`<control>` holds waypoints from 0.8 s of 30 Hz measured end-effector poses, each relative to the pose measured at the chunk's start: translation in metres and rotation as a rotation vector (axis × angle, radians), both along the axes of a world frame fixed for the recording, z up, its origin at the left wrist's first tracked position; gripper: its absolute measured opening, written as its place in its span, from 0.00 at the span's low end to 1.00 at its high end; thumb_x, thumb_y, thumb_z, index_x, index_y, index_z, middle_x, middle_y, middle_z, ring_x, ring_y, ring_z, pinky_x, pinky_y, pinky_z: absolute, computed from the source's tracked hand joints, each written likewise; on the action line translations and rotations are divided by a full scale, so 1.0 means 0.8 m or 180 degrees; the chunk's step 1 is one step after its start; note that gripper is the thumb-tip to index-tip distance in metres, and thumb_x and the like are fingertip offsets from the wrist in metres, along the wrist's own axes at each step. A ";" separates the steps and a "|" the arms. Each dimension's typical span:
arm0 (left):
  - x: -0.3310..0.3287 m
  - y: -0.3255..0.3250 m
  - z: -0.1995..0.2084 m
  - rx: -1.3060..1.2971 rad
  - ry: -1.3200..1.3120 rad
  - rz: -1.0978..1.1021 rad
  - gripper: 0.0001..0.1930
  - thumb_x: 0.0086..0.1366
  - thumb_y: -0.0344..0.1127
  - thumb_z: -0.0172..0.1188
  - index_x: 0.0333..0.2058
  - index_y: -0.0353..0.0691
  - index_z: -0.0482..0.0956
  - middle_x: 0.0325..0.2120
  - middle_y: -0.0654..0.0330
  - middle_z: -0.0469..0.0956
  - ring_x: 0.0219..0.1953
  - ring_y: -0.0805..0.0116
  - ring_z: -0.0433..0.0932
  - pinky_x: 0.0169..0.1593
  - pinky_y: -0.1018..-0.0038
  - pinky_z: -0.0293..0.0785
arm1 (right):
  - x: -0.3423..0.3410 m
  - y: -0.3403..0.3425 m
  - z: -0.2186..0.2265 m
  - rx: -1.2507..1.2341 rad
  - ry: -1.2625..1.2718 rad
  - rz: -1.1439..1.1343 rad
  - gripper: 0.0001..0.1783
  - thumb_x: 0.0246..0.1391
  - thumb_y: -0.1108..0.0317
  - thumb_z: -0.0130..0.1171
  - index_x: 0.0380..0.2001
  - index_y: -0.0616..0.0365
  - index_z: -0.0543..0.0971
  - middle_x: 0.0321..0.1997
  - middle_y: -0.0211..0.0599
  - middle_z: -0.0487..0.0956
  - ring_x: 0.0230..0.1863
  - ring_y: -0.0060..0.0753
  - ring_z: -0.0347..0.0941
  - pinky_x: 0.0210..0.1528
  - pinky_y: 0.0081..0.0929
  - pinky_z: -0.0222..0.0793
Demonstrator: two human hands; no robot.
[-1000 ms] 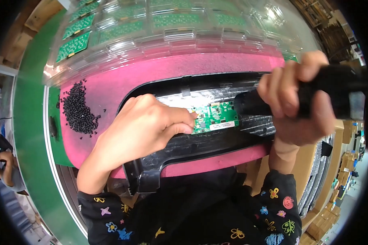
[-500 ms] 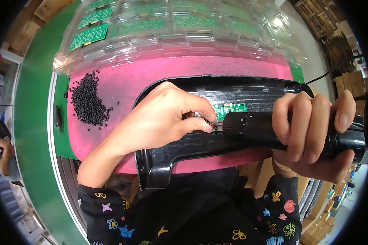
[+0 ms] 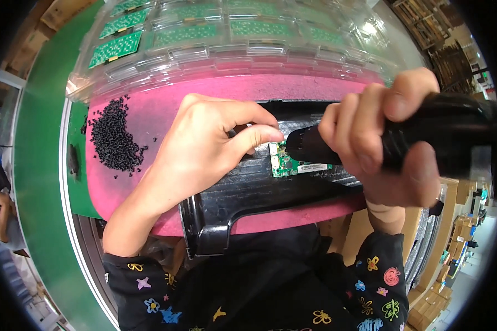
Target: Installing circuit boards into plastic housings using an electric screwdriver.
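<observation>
My right hand [image 3: 370, 129] grips a black electric screwdriver [image 3: 447, 129], slanting down to the left. Its nose is over the far edge of a small green circuit board [image 3: 284, 167] with a white connector and a label. The board lies inside a long, shiny black plastic housing [image 3: 281, 196]. My left hand [image 3: 207, 132] reaches across the housing's left part, thumb and index finger closed by the screwdriver's nose. Whatever they pinch is hidden, as is the driver's tip.
A heap of small black screws [image 3: 115, 135] lies on the left of the pink mat [image 3: 165, 113]. Stacked clear plastic trays [image 3: 215, 55] with green boards stand behind it. Cardboard boxes [image 3: 461, 229] are off to the right; another person's arm [image 3: 5, 218] shows far left.
The screwdriver and my right hand have risen and moved away from me, uncovering the board's near part. My left hand's fingers have shifted slightly up and left, to the board's far edge.
</observation>
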State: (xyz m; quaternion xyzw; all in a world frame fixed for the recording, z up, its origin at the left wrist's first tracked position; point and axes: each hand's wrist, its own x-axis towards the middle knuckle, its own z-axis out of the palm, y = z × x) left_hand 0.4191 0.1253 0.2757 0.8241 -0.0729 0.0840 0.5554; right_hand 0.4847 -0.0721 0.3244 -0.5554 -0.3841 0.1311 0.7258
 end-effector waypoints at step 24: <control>0.001 0.007 -0.013 0.1226 -0.0044 -0.0375 0.07 0.57 0.29 0.65 0.32 0.32 0.80 0.27 0.49 0.79 0.31 0.48 0.79 0.35 0.62 0.74 | 0.010 0.028 -0.018 -0.0077 0.0168 -0.0156 0.19 0.56 0.51 0.55 0.39 0.54 0.66 0.17 0.23 0.65 0.14 0.18 0.56 0.23 0.22 0.56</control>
